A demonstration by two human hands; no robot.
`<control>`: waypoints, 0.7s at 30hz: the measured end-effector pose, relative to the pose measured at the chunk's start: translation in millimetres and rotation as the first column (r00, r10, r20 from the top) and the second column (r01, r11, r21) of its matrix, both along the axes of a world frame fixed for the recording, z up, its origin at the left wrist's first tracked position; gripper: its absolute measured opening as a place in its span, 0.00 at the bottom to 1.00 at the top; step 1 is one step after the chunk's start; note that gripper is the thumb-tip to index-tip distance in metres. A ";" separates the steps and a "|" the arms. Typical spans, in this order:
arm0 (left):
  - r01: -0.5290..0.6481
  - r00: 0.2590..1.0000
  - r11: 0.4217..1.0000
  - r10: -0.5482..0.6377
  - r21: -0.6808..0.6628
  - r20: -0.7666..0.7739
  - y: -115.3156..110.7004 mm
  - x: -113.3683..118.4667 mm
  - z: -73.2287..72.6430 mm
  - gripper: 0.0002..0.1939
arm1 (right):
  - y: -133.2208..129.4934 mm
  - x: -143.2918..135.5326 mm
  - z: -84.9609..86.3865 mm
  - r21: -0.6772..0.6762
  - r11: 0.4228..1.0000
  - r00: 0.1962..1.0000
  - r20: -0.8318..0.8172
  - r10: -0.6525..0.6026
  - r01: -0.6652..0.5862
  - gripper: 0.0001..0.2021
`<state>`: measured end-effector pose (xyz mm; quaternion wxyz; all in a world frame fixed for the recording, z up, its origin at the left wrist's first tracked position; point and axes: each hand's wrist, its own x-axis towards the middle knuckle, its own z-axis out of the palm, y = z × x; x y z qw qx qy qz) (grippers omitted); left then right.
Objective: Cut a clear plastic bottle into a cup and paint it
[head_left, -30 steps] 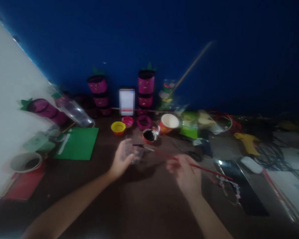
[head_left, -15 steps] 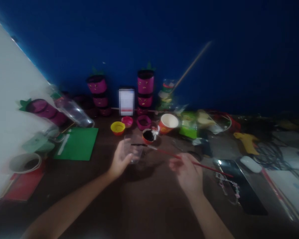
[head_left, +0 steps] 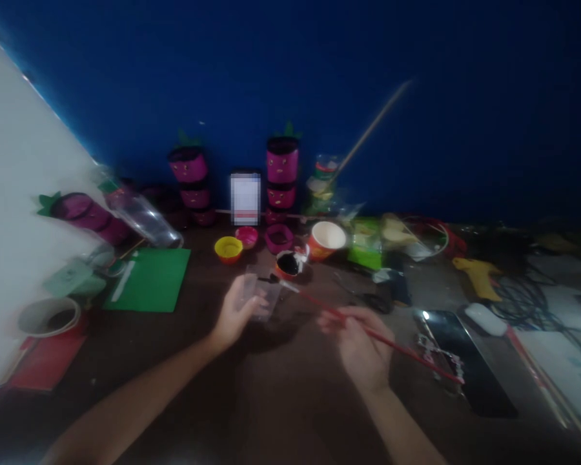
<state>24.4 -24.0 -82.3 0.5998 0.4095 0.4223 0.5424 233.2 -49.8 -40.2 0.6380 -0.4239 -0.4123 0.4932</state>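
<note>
My left hand (head_left: pixel 236 310) is closed round a clear plastic cup (head_left: pixel 269 302), held tilted above the dark table. In my right hand (head_left: pixel 361 342) is a red-handled paintbrush (head_left: pixel 397 344), gripped between thumb and fingers. Its dark bristles are at the cup's upper rim; whether they touch it I cannot tell. Just beyond the brush tip stands a small cup of black paint (head_left: pixel 287 263). Behind that are a yellow paint cup (head_left: pixel 228 249), a pink paint cup (head_left: pixel 246 237) and a purple ring-shaped piece (head_left: pixel 279 239).
Purple plant-like figures (head_left: pixel 283 168) stand along the blue wall, near a propped blurred screen. A white-lined paper cup (head_left: pixel 327 240) sits at the back. To the right lie a phone (head_left: pixel 469 361) and a yellow glue gun (head_left: pixel 479 276); green sheet (head_left: pixel 150 279) at left.
The brush's handle end has dropped, so the brush slants more steeply, and its bristles have shifted slightly right. My left hand has turned the clear cup a little.
</note>
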 end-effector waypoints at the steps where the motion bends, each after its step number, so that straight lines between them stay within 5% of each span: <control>1: 0.000 1.000 1.000 0.000 -0.005 0.004 0.0 0.3 -0.2 0.29 | -1.8 -2.1 -1.4 0.009 1.000 1.000 0.018 0.008 -0.008 0.06; 21: 0.022 1.000 1.000 -0.022 -0.008 0.006 -1.2 1.0 1.4 0.29 | -4.2 -6.5 -16.1 0.004 0.999 0.996 0.072 0.051 -0.052 0.05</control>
